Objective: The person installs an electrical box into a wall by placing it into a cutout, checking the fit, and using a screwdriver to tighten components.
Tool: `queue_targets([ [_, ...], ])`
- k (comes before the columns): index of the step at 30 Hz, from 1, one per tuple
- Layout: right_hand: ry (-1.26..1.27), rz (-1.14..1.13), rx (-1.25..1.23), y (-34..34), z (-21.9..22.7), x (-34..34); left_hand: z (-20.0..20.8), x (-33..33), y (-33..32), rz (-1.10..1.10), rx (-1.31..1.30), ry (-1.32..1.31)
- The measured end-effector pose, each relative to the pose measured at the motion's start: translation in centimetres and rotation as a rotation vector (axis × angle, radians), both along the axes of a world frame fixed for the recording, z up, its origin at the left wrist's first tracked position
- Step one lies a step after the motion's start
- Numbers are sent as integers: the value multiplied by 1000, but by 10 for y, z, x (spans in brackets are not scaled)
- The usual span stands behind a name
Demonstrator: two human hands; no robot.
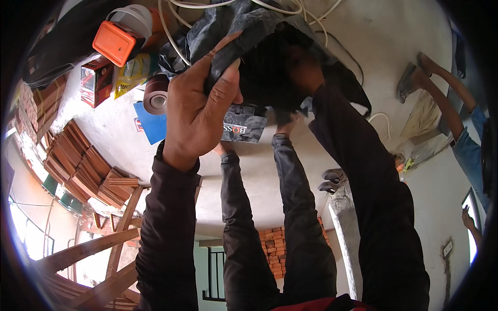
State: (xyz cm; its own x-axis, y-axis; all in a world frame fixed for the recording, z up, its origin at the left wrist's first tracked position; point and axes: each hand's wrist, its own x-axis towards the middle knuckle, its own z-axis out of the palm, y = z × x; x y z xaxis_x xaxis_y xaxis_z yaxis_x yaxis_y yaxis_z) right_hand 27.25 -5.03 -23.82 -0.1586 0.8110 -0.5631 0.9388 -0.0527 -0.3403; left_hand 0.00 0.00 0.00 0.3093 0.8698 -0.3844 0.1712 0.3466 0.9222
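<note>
A dark, crumpled black bag [259,26] sits on the floor in front of me, its mouth gaping toward me. Its left rim is pinched between the thumb and fingers of my left hand [197,106], which holds it up. My right hand [305,70] reaches into the bag's dark opening from the right. Shadow and blur hide its fingers, so whether it grasps anything inside does not show. Just below the bag lies a grey-and-black patterned box [249,127]. A brown roll that looks like sandpaper [155,96] stands left of my left hand, beside a flat blue sheet [150,124].
A bucket with an orange lid [114,44], a red-and-black box [96,80] and a yellow packet [132,75] stand at left. White cable [179,52] loops around the bag. Stacked brown tiles [85,160] lie farther left. At right are another person's legs [441,96] and a pair of shoes [331,181].
</note>
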Motion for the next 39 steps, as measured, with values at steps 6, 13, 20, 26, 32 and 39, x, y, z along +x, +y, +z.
queue_targets([
  [6,555,-318,-59,24,13,-13,-6,3,-7,32,69,34],
  [13,327,-52,442,-3,-30,21,-13,2,-10,107,30,6],
  [20,287,-189,73,-32,72,2,-10,4,-9,150,40,10],
  [26,367,-123,224,-46,111,-7,-12,6,-12,189,54,7],
  [32,395,-33,276,-53,136,-20,-21,3,-19,196,198,78],
  [39,379,-89,379,-63,180,-22,-13,17,-39,277,479,448],
])
